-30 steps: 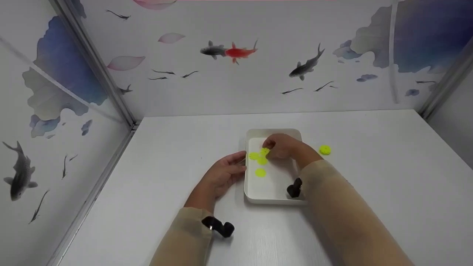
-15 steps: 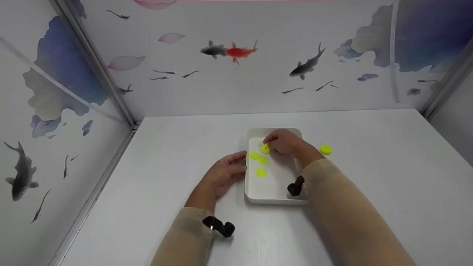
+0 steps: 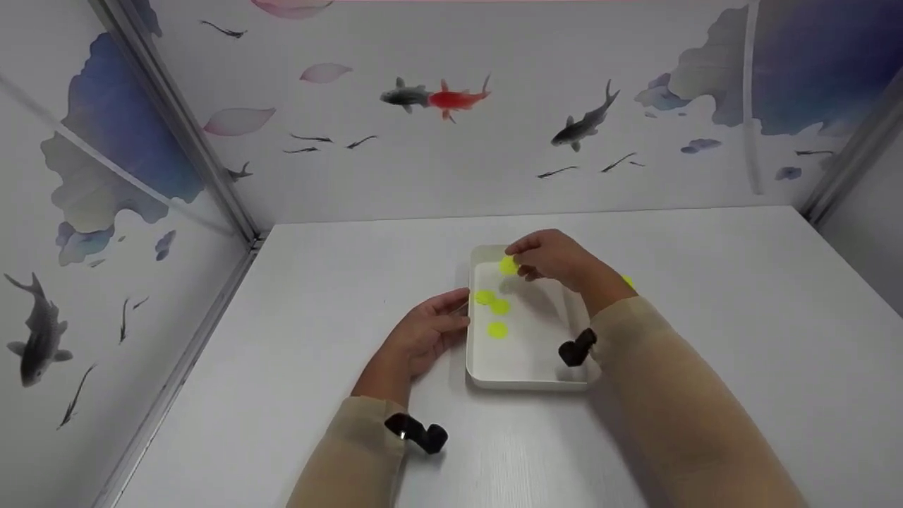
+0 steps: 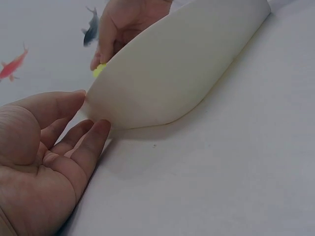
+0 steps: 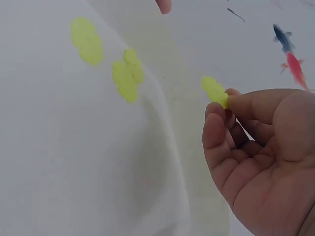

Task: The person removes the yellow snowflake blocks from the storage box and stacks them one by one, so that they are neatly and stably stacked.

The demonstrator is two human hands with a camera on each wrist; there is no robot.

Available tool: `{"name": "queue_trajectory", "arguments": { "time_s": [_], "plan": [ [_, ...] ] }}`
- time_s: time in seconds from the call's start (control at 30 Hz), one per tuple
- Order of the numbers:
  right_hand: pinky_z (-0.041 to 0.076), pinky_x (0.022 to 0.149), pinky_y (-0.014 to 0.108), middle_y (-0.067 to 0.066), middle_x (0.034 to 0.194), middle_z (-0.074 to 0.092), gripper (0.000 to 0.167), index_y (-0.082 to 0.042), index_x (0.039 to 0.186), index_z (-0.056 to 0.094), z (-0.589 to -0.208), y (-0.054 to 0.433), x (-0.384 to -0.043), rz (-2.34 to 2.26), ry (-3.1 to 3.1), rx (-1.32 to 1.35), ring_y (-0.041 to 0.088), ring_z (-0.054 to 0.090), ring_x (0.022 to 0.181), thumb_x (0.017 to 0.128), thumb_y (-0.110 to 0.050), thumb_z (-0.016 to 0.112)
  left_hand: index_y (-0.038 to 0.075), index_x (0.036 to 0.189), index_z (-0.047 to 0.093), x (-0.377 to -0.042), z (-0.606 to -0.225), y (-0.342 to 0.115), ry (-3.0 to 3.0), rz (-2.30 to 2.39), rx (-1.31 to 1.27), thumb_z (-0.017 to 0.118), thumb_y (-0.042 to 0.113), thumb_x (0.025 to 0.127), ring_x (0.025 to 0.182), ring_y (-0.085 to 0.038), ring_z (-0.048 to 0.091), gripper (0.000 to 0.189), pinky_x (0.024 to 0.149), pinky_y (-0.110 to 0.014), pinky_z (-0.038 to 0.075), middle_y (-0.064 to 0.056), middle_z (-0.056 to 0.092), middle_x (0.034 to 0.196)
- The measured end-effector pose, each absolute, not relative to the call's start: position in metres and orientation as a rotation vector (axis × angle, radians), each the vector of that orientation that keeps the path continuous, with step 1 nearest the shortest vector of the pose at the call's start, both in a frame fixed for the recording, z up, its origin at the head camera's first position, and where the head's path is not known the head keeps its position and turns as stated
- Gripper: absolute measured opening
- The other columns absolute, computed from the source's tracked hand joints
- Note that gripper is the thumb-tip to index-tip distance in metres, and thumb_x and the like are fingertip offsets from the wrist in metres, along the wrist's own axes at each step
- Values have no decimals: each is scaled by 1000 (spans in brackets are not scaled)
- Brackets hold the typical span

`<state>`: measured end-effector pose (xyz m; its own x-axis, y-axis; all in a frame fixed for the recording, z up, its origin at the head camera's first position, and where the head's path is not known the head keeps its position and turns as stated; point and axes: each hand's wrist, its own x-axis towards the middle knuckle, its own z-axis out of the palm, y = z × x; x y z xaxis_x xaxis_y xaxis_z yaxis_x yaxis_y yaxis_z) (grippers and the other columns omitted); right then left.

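Observation:
My right hand [image 3: 554,257] pinches a small bright yellow disc with a scalloped edge [image 5: 214,92] between thumb and fingertips. It is raised over the far end of a white rectangular tray [image 3: 522,360]. Three similar yellow discs lie on the tray floor: two side by side [image 3: 492,302], and a single disc [image 3: 497,330] nearer the front. My left hand [image 3: 427,331] stays at the tray's left wall, its extended fingertips touching the outside of the wall [image 4: 162,73] in the left wrist view.
Right of the tray, another yellow disc [image 3: 628,281] on the white table [image 3: 741,317] is mostly hidden behind my right wrist. A wall with painted fish [image 3: 458,99] rises at the table's back, and a side panel [image 3: 141,282] stands on the left.
My right hand has lifted the yellow disc from beside the others and carried it toward the tray's far end. The left hand has kept its place at the tray wall.

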<state>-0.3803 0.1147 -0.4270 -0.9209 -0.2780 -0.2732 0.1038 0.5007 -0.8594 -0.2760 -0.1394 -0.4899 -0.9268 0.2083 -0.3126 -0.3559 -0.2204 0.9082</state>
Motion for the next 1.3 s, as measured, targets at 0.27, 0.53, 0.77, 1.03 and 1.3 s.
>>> {"name": "queue_trajectory", "arguments": {
  "time_s": [0.27, 0.53, 0.77, 1.03, 1.3],
  "plan": [
    [62, 89, 26, 10, 126, 68, 26, -7, 128, 70, -411, 138, -363, -1692, 2282, -130, 22, 67, 102, 107, -20, 65, 12, 154, 58, -277, -491, -140, 1687, 2206, -116, 72, -2, 96, 146, -22, 59, 61, 115, -35, 53, -6, 56, 162],
    [61, 92, 23, 7, 131, 65, 32, -8, 134, 67, -406, 170, -340, -1835, 2303, -32, 23, 65, 107, 109, -27, 63, 15, 152, 60, -276, -489, -140, 1685, 2206, -142, 73, -2, 95, 146, -20, 59, 61, 117, -37, 52, -4, 60, 159],
    [61, 96, 23, 2, 129, 65, 36, -13, 137, 65, -415, 206, -333, -1865, 2340, 91, 23, 66, 111, 109, -34, 62, 14, 153, 59, -275, -489, -140, 1686, 2207, -132, 74, -1, 95, 148, -21, 57, 62, 118, -37, 51, -4, 60, 158],
    [60, 95, 19, -1, 130, 63, 39, -11, 142, 62, -430, 242, -331, -1885, 2322, 170, 21, 66, 113, 110, -33, 61, 16, 153, 59, -276, -493, -140, 1709, 2185, -135, 75, 1, 95, 146, -19, 59, 62, 116, -35, 53, -2, 60, 159],
    [59, 96, 18, -1, 136, 58, 41, -11, 145, 60, -445, 261, -336, -1855, 2291, 283, 17, 64, 113, 110, -31, 61, 17, 148, 64, -276, -491, -139, 1729, 2188, -165, 75, -1, 95, 144, -20, 60, 58, 114, -34, 55, -4, 62, 156]
  ]
}}
